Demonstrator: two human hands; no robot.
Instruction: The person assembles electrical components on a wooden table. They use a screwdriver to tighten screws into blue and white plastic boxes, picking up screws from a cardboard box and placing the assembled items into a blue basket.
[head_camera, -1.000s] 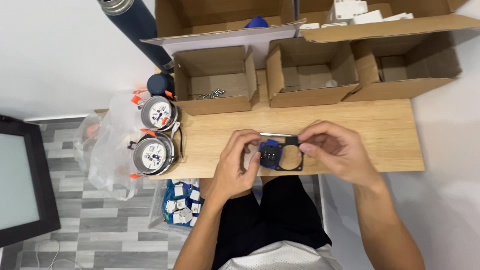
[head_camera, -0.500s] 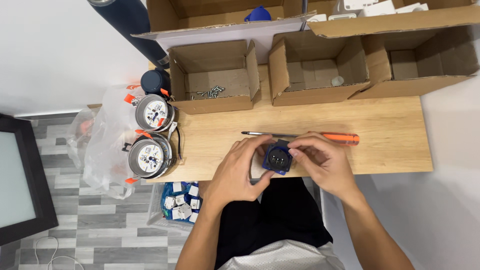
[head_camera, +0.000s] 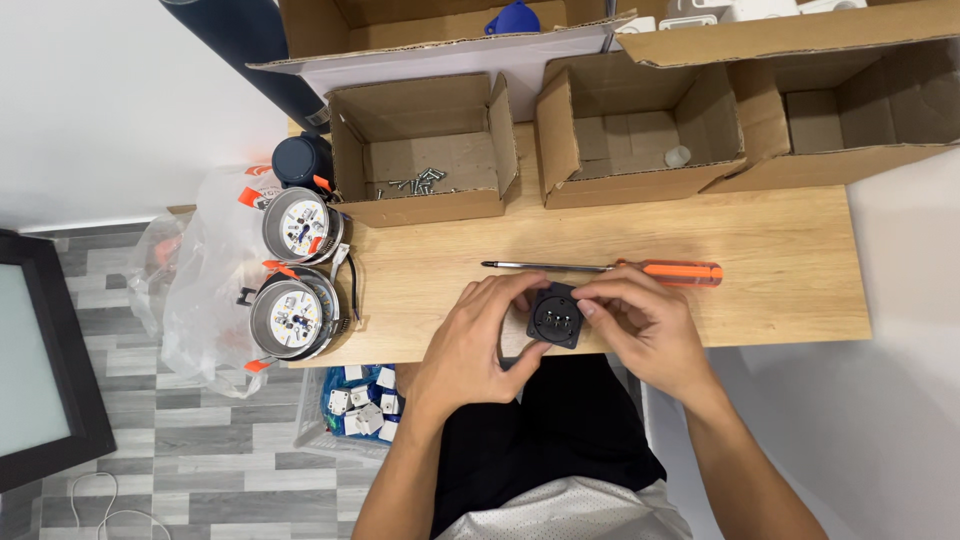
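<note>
Wooden tabletop (head_camera: 760, 225) under me, grey tiled floor off to the side, and a row of open cardboard boxes along the far edge; only the head view to go by, looking straight down. Both hands are on the small black square socket part (head_camera: 556, 316), held just over the near edge of the table, its face with the metal contacts turned up at me. My left hand (head_camera: 470, 345) cups it from the left side, fingers curled over its top corner, thumb tucked underneath. My right hand (head_camera: 645, 325) pinches the right edge between thumb and forefinger, the other fingers folded in. The orange-handled screwdriver (head_camera: 610, 268) lies flat on the table just beyond my knuckles, touched by neither hand, so I'd judge the screwing isn't under way right now. Loose screws (head_camera: 410, 183) sit in the left box, well apart from me. Two round metal light fittings (head_camera: 300, 270) rest on a clear plastic bag at the table's left end. Whether the black part is fully put together, I can't tell from this angle.
</note>
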